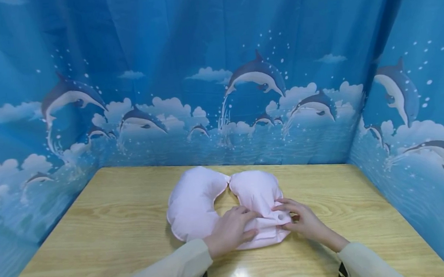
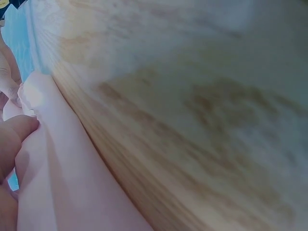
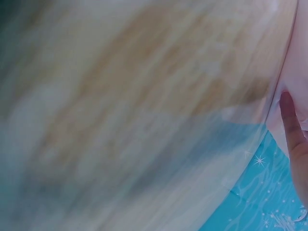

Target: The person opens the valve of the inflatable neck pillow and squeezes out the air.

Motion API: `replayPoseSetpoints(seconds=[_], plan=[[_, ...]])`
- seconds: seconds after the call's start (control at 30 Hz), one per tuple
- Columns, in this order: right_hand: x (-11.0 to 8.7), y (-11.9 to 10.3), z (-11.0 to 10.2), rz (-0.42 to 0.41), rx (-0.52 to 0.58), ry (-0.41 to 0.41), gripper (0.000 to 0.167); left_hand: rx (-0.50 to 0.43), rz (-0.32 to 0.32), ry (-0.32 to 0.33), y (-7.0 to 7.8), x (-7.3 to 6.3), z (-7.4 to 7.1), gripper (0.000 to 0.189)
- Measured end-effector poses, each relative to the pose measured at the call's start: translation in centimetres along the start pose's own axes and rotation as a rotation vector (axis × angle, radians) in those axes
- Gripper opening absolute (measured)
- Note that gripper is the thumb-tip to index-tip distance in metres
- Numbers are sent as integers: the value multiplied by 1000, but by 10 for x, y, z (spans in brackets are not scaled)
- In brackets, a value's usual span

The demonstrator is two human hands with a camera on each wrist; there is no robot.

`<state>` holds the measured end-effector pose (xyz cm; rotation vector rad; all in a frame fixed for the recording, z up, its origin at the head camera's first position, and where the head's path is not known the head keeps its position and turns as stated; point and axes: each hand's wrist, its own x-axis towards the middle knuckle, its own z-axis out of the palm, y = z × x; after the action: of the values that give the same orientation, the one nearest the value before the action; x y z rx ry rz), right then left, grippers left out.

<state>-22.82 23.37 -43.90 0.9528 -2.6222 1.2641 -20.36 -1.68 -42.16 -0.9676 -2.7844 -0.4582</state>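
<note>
A pale pink U-shaped neck pillow lies on the table, its two ends meeting at the far side. The left side looks plump, while the near right part is creased and flatter. My left hand grips the creased fabric at the near middle, thumb and fingers apart across a fold. From the right, my right hand pinches the pillow's outer edge beside a small round valve. In the left wrist view, fingers press into the pink fabric. The right wrist view shows one finger lying against the pillow.
The wood-grain table extends around the pillow, with a bright light reflection near its front. Blue curtains printed with dolphins and clouds stand behind the table and at both sides. Light sleeves cover both forearms.
</note>
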Motion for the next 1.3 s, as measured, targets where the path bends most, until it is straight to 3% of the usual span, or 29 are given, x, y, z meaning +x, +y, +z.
replayPoseSetpoints(seconds=[0.27, 0.5, 0.77, 1.03, 1.3], plan=[[2, 0, 2, 6, -52, 10, 39, -18, -9, -4, -1, 0, 0, 39], [4, -1, 3, 0, -86, 6, 36, -17, 43, 42, -3, -1, -2, 40], [5, -1, 5, -21, -107, 16, 33, 21, 83, 103, -8, -5, -20, 41], [5, -1, 4, 35, -101, -17, 34, 7, -21, 139, -32, -10, -51, 46], [5, -1, 3, 65, -107, -29, 34, 145, -145, 202, -72, -19, -75, 49]])
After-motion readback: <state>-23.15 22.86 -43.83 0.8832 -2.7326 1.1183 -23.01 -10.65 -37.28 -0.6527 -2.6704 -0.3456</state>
